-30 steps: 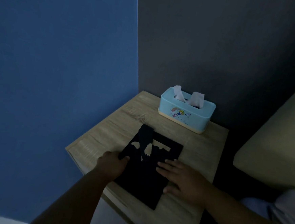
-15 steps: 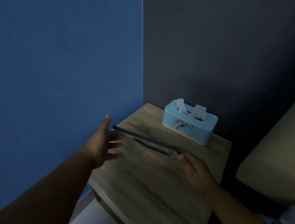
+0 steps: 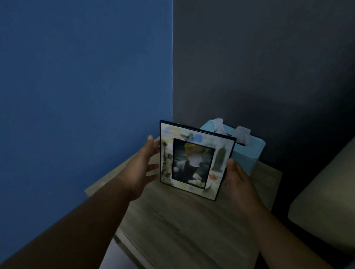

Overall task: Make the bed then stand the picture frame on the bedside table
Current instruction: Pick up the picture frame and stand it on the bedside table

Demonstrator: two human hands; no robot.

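The picture frame (image 3: 193, 160) stands upright with its picture side facing me, its lower edge at or just above the wooden bedside table (image 3: 186, 230). It has a dark rim, a pale decorated border and a dark photo in the middle. My right hand (image 3: 237, 181) grips its right edge, thumb on the front. My left hand (image 3: 143, 167) is at its left edge, fingers spread, the fingertips touching or nearly touching the frame. The room is dim.
A light blue tissue box (image 3: 247, 149) stands right behind the frame at the table's back. A blue wall (image 3: 70, 83) is close on the left and a dark grey wall (image 3: 263, 56) behind. The bed's pale mattress corner (image 3: 333, 199) lies to the right.
The frame lay face down on the table a second ago. It was lifted, turned over and raised upright, and it has moved back toward the tissue box. Both hands shifted to its sides.
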